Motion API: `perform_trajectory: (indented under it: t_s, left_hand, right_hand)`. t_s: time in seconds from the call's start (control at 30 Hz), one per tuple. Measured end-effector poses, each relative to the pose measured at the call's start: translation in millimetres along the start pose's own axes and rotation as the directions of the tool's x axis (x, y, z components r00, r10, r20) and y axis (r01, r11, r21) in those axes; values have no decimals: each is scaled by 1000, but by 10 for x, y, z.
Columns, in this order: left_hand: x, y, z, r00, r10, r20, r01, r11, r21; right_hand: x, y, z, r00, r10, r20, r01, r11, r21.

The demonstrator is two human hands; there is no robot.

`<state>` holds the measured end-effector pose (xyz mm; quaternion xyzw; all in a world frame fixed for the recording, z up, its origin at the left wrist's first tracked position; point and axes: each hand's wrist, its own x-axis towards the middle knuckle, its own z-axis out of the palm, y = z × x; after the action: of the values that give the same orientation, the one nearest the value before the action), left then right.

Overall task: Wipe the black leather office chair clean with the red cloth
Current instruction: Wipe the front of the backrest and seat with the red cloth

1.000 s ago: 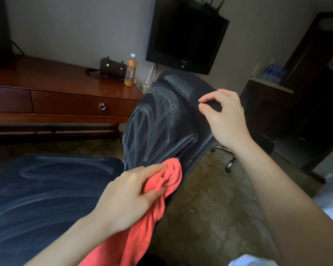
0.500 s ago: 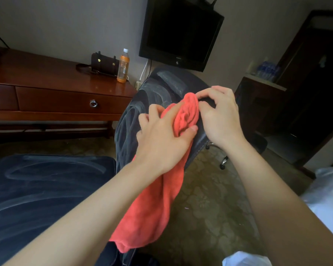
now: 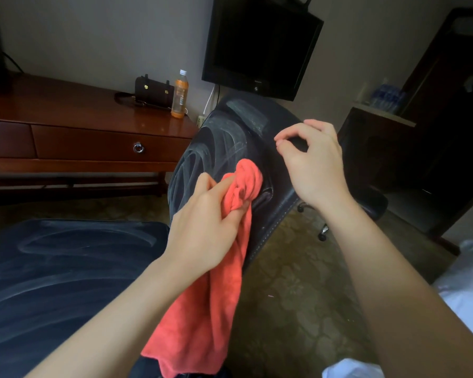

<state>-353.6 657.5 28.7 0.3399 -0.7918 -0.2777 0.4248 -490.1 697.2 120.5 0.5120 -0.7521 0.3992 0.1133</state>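
Note:
The black leather office chair shows its backrest (image 3: pixel 219 148) in the middle and its wide seat (image 3: pixel 66 268) at the lower left, both streaked with pale wipe marks. My left hand (image 3: pixel 205 227) bunches the red cloth (image 3: pixel 202 309) and presses its top against the backrest's right half; the rest of the cloth hangs down. My right hand (image 3: pixel 314 170) curls thumb and fingers around the backrest's right edge, just above and to the right of the cloth.
A wooden desk (image 3: pixel 79 110) along the wall carries a dark bag (image 3: pixel 153 91) and an orange drink bottle (image 3: pixel 180 95). A black screen (image 3: pixel 260 47) hangs above the chair. A chair caster (image 3: pixel 322 233) stands on patterned floor. White fabric (image 3: pixel 464 282) lies at lower right.
My left hand slid the cloth up the backrest to my right hand, then back down to mid-height. My right hand stayed on the backrest's edge.

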Motion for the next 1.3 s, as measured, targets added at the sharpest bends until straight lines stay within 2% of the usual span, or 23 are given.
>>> perform_trajectory:
  t_s: [0.13, 0.27, 0.5, 0.67, 0.83, 0.97, 1.1, 1.3]
  left_hand:
    - [-138, -156, -61, 995, -79, 52, 81, 996, -24]
    - [-224, -272, -183, 990, -88, 107, 94, 994, -56]
    - [64, -17, -198, 999, 18, 27, -16, 998, -69]
    - [540, 136, -158, 996, 51, -67, -46, 996, 73]
    - [994, 296, -70, 994, 74, -80, -54, 971, 232]
    - [1314, 255, -7, 995, 8, -97, 26, 939, 343]
    - [1471, 214, 9, 997, -75, 18, 66, 945, 321]
    - [1177, 251, -224, 979, 41, 202, -68, 989, 129]
  right_hand:
    - [-20, -28, -3, 1000, 12, 21, -11, 1000, -7]
    - [-38, -56, -30, 999, 20, 46, -20, 1000, 7]
    - [-20, -23, -12, 1000, 14, 26, -17, 991, 130]
    - [-18, 3, 6, 1000, 14, -7, -13, 987, 163]
    - [2, 39, 15, 1000, 20, 0, -19, 982, 187]
    - [30, 65, 24, 1000, 2, 15, -5, 983, 186]
    - [51, 109, 29, 999, -13, 30, 8, 985, 175]
    - [99, 137, 73, 999, -40, 1, 39, 986, 159]
